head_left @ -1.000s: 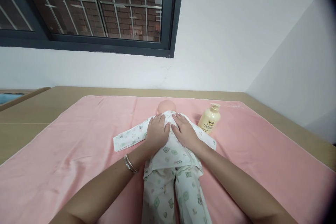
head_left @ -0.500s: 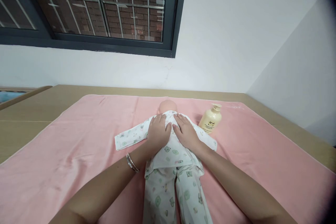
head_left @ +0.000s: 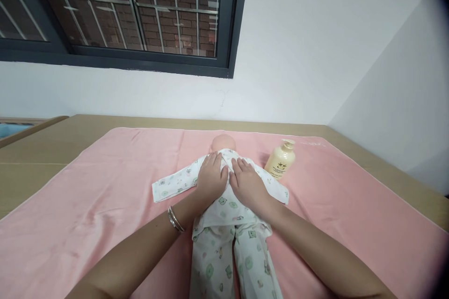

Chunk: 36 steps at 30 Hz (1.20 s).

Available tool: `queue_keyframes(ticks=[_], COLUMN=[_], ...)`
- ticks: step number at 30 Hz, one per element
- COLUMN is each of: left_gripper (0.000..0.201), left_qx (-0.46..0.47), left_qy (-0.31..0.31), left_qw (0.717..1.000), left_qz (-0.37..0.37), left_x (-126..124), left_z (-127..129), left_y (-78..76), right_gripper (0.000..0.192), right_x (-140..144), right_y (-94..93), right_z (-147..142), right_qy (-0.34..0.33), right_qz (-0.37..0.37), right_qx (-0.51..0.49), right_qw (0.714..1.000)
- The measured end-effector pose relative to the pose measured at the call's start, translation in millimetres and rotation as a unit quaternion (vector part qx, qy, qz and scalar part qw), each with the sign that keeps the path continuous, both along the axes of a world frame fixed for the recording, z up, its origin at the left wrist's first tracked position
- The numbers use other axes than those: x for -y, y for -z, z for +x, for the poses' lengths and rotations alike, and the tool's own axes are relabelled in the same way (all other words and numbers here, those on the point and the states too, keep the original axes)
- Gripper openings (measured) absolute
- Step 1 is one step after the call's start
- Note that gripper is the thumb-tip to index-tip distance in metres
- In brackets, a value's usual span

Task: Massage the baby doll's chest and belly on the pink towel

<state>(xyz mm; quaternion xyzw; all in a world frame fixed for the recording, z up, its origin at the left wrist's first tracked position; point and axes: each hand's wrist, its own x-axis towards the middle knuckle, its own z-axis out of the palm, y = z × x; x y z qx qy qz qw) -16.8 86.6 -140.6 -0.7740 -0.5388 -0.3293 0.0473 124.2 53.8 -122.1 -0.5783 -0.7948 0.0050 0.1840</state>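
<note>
A baby doll (head_left: 223,142) in white printed pyjamas (head_left: 228,238) lies lengthwise on a pink towel (head_left: 105,187), head away from me. My left hand (head_left: 211,178) rests flat on the doll's upper torso, left of centre, with a bracelet on the wrist. My right hand (head_left: 247,184) lies flat beside it on the right side of the torso. Both palms press on the fabric with fingers spread, gripping nothing. The doll's sleeves stretch out to either side.
A cream pump bottle (head_left: 280,160) stands on the towel just right of the doll's shoulder. The towel covers a tan table (head_left: 42,149) that meets a white wall. A dark-framed barred window (head_left: 140,14) is above.
My right hand has slid slightly down the doll's torso toward me. The left hand stays nearly where it was.
</note>
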Motion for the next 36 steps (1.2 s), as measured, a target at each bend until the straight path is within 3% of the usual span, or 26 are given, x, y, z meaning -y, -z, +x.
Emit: queue_keyframes(ticks=[7, 13, 17, 21, 26, 31, 36], left_gripper=[0.046, 0.040, 0.035, 0.030, 0.024, 0.028, 0.041], left_qx=[-0.045, -0.212, -0.244, -0.224, -0.157, -0.058, -0.051], left_qy=[-0.028, -0.052, -0.051, -0.044, 0.026, 0.008, 0.038], left_qw=[0.999, 0.975, 0.966, 0.973, 0.987, 0.998, 0.996], left_qz=[-0.010, -0.045, -0.073, -0.035, 0.021, -0.006, -0.055], left_x=[3.1, 38.4, 53.2, 50.6, 38.9, 13.9, -10.3], left_z=[1.1, 9.6, 12.8, 12.3, 9.9, -0.2, -11.8], left_y=[-6.3, -19.8, -27.1, -30.2, -26.8, -23.4, -18.4], right_gripper=[0.052, 0.050, 0.046, 0.047, 0.050, 0.049, 0.046], right_x=[16.4, 5.8, -3.8, -12.8, -20.7, -16.6, 9.9], right_y=[-6.2, -12.3, -10.6, -6.8, -3.5, -4.9, -9.9], right_z=[-4.7, 2.4, 6.6, 9.1, 10.9, 6.7, -4.3], right_qy=[0.009, 0.004, -0.009, -0.027, -0.039, -0.044, -0.050], right_qz=[0.003, -0.013, -0.007, 0.006, 0.013, 0.022, 0.026], right_qx=[0.043, 0.014, -0.019, -0.048, -0.065, -0.052, -0.026], right_qw=[0.999, 1.000, 1.000, 0.998, 0.997, 0.997, 0.998])
